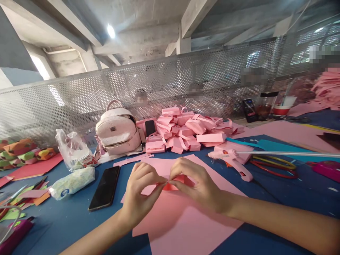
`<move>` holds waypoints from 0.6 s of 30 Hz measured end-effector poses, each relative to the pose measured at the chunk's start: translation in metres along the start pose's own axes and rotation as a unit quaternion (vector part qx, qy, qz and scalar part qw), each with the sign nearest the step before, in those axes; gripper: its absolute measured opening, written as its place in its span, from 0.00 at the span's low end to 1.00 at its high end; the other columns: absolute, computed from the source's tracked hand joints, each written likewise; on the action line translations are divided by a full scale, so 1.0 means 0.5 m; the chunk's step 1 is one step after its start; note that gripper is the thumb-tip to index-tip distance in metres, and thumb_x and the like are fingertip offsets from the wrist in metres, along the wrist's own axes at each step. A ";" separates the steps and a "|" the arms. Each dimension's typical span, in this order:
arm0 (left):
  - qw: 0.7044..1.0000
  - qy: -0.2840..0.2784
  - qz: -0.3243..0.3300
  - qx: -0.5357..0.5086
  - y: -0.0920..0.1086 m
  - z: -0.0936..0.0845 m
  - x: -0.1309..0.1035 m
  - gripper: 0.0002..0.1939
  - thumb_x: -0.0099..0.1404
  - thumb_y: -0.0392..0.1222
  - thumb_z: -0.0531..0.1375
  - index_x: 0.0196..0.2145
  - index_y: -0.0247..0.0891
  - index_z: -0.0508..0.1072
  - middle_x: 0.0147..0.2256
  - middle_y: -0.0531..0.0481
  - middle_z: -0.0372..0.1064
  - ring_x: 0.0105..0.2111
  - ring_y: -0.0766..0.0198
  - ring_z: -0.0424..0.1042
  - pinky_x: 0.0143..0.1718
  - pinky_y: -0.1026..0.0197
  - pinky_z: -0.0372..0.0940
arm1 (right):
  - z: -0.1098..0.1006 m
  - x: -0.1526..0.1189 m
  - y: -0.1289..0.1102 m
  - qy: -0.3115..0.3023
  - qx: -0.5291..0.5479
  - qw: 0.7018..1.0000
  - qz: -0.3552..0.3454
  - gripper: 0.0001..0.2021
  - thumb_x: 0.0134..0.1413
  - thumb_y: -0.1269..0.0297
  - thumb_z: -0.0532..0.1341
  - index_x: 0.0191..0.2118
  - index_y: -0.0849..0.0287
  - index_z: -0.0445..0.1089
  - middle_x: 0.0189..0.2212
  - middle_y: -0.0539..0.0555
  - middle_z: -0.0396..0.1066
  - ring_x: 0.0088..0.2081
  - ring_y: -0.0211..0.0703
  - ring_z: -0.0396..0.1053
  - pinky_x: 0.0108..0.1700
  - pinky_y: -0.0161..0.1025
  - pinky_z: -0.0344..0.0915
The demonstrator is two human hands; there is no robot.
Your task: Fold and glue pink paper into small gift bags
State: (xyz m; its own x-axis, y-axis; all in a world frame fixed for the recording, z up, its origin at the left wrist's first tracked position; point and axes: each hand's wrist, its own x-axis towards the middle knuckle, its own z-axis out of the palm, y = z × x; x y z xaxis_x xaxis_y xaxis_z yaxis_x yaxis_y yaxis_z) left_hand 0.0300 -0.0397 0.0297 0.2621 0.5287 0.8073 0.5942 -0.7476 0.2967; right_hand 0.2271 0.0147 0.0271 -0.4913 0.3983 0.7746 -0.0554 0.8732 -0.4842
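Observation:
My left hand [142,193] and my right hand [195,180] meet over large pink paper sheets [191,230]. Each is closed in a pinch, thumb against forefinger, and the fingertips touch one another. Between and behind them shows a small folded pink-orange paper piece [175,185], partly hidden by my fingers; both pinches appear to be on its near edge. A pink glue gun [231,161] lies to the right of my right hand. Left of my left hand is a black phone [105,187].
Behind the sheets is a pile of folded pink paper pieces [186,129], beside a pale backpack [117,132]. A plastic bag [73,148] and a white packet [73,182] lie left. Coloured cords [273,166] and teal paper [281,148] are right. A perforated metal screen [159,81] stands behind.

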 end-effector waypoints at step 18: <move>0.976 0.022 -0.143 -0.161 -0.025 -0.010 0.016 0.06 0.65 0.35 0.64 0.30 0.39 0.79 0.28 0.50 0.74 0.30 0.63 0.70 0.34 0.62 0.63 | -0.008 0.023 -0.010 0.089 0.162 0.966 0.182 0.07 0.60 0.63 0.64 0.31 0.56 0.68 0.29 0.48 0.64 0.31 0.38 0.62 0.35 0.36 0.60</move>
State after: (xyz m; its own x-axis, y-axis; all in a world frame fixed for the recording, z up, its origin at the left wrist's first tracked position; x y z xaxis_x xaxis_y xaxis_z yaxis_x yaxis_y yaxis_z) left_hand 0.0208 -0.0280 0.0350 0.0828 0.7223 0.6866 0.3659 -0.6629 0.6533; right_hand 0.2251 0.0158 0.0401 -0.3748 0.7295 0.5721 -0.1907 0.5432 -0.8176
